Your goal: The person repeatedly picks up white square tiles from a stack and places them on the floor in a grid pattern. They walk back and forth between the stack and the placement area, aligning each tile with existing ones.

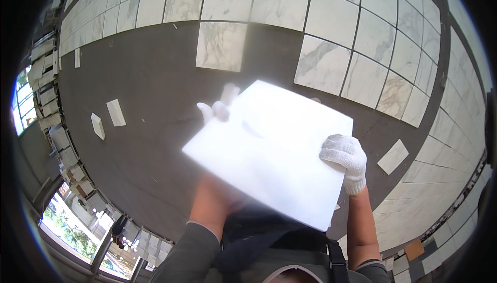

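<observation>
I hold a large square white tile [269,151] in front of my chest, tilted, its bright face toward the camera. My left hand [218,106], in a white knit glove, grips its far left edge from underneath; only the fingertips show past the edge. Curled over the tile's right edge is my right hand [346,160], also in a white glove. Below the tile lies a dark grey bare floor [155,102].
Marble-patterned tiles [331,19] are laid across the top and right of the floor. A single laid tile [221,46] juts into the grey area. Small cut tile pieces lie at the left [116,112] and at the right [393,156]. Stacked boxes and windows line the left wall.
</observation>
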Tool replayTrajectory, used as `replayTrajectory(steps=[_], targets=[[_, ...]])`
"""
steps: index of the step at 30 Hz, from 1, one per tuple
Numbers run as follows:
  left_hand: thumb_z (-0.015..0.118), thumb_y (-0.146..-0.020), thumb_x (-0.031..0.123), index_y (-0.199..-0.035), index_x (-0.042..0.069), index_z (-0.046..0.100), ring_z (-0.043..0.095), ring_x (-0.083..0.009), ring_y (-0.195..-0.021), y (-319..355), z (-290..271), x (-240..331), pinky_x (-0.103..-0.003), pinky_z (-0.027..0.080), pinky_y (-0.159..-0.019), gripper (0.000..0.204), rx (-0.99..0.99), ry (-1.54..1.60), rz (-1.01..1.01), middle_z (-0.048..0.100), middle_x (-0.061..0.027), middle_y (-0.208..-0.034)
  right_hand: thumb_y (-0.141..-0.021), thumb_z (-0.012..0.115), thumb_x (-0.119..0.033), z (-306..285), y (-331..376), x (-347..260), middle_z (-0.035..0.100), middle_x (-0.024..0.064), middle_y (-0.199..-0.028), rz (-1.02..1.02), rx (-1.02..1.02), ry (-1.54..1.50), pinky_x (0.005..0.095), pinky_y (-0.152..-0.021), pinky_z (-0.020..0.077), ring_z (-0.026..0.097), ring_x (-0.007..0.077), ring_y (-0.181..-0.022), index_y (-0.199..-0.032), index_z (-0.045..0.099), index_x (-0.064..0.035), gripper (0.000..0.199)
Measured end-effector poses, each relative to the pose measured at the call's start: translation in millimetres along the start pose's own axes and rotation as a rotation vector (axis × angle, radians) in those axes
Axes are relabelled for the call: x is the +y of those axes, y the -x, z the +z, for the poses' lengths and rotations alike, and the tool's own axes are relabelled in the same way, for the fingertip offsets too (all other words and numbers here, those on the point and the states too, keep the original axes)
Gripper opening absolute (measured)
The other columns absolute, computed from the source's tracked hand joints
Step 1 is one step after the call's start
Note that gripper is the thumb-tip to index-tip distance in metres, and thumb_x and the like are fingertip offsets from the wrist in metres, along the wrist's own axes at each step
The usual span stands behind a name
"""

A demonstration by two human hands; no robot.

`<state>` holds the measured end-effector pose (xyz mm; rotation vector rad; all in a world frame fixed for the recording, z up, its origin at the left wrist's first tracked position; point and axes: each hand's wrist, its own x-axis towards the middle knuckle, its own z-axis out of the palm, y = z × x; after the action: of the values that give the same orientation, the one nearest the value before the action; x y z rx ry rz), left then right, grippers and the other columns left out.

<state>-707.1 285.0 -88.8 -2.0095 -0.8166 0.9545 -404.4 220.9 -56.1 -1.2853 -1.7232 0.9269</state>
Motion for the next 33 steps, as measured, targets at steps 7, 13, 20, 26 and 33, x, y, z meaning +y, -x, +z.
replayTrajectory(steps=[7,13,20,26,33], targets=[[0.026,-0.112,0.035,-0.149,0.003,0.045,0.036,-0.0216,-0.145,-26.0,-56.7,-38.2,-0.049,0.009,-0.128,0.053,0.087,1.319,-0.348,0.040,-0.0090,-0.159,-0.058,0.070,-0.011,-26.1,-11.6,-7.0,0.061,0.0074,-0.074,-0.151,0.097,0.098,0.0359,-0.058,0.0471,0.062,0.0274,-0.066,-0.076,0.064,-0.0038,0.020],[0.030,-0.111,0.036,-0.141,0.005,0.052,0.043,-0.0211,-0.137,-48.7,-69.8,-36.7,-0.048,0.015,-0.126,0.049,0.003,1.371,-0.334,0.048,-0.0095,-0.150,-0.062,0.071,-0.014,-48.5,7.4,1.7,0.065,0.0087,-0.082,-0.074,0.098,0.191,0.0403,-0.070,0.0504,0.064,0.0295,-0.078,-0.076,0.066,-0.0048,0.017],[0.029,-0.108,0.060,-0.106,0.010,0.066,0.054,-0.0209,-0.110,-61.5,-23.9,57.1,-0.038,0.043,-0.102,0.062,-0.072,3.516,-1.009,0.060,-0.0079,-0.124,-0.073,0.073,-0.003,-45.3,33.2,34.9,0.069,0.0121,-0.091,0.141,0.132,-0.024,0.0370,-0.078,0.0537,0.067,0.0297,-0.089,-0.094,0.069,-0.0021,0.021],[0.041,-0.105,0.061,-0.136,0.003,0.055,0.056,-0.0194,-0.118,-75.6,45.1,145.4,-0.036,0.048,-0.099,0.067,-0.918,2.841,-1.469,0.061,-0.0064,-0.126,-0.087,0.073,-0.006,15.7,50.1,77.0,0.068,0.0060,-0.108,0.998,0.334,-0.400,0.0324,-0.085,0.0535,0.064,0.0146,-0.098,-0.121,0.061,0.0005,0.037],[0.031,-0.109,0.050,-0.140,-0.004,0.053,0.056,-0.0277,-0.125,-126.2,173.8,238.6,-0.040,0.043,-0.105,0.067,-0.875,2.523,-0.691,0.057,-0.0187,-0.141,-0.087,0.073,-0.006,153.3,39.2,245.6,0.067,0.0084,-0.120,1.119,0.581,-0.323,0.0305,-0.095,0.0498,0.062,0.0162,-0.107,-0.131,0.059,0.0021,0.047]])
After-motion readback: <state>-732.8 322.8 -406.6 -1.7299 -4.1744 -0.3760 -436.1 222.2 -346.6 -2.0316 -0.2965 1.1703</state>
